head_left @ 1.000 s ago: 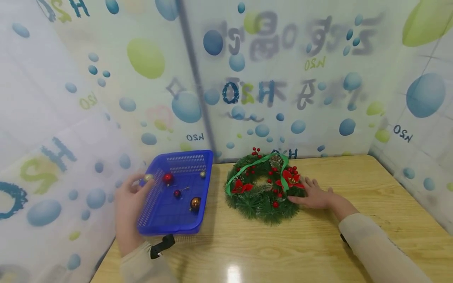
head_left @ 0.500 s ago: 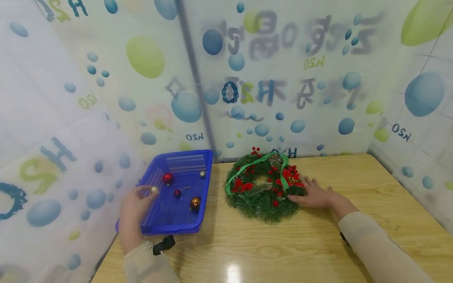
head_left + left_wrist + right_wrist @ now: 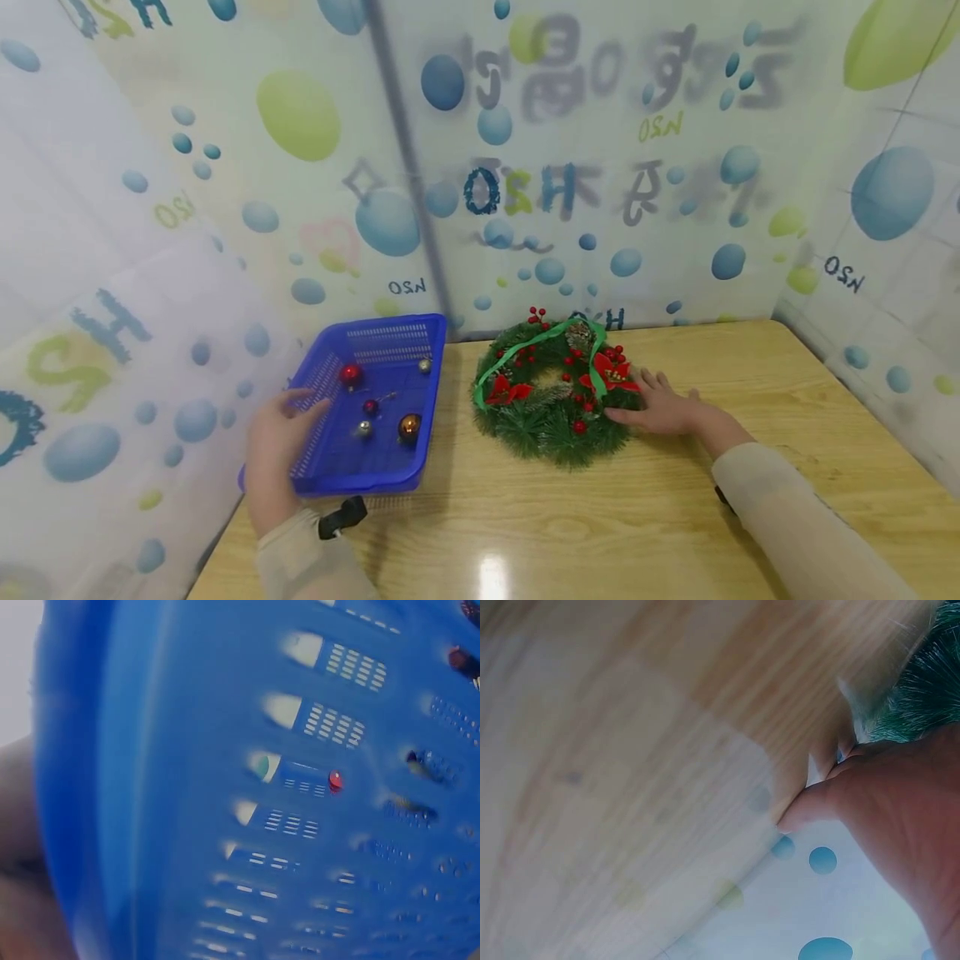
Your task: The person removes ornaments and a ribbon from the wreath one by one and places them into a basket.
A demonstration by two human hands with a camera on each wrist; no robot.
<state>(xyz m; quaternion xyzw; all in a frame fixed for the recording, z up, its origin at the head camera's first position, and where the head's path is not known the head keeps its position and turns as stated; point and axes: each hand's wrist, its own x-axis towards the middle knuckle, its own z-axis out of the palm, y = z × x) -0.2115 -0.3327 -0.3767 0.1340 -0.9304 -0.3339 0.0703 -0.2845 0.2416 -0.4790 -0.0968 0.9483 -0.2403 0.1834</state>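
My left hand [image 3: 277, 446] is at the left wall of a blue plastic basket [image 3: 352, 482], its thumb and fingers apart over the rim with nothing between them. In the left wrist view the basket wall [image 3: 195, 750] covers most of the hand. Inside lie a small silver bauble [image 3: 363, 428], another silver bauble [image 3: 424, 366], a red bauble [image 3: 350, 374], a small dark red bauble [image 3: 371, 407] and a brown-gold bauble [image 3: 409, 427]. My right hand [image 3: 663, 407] rests with straight fingers against the right side of a green Christmas wreath [image 3: 525, 433], over the table.
The wreath carries a green ribbon [image 3: 536, 335], red poinsettias [image 3: 611, 373], berries and a pine cone [image 3: 577, 337]. Both stand on a wooden table [image 3: 600, 533]. A patterned curtain [image 3: 495, 275] hangs close behind the table and along its sides.
The left hand has brought a small silver bauble from the left rim over the basket and let it go; it now lies on the basket's floor. The right hand has stayed at the wreath.
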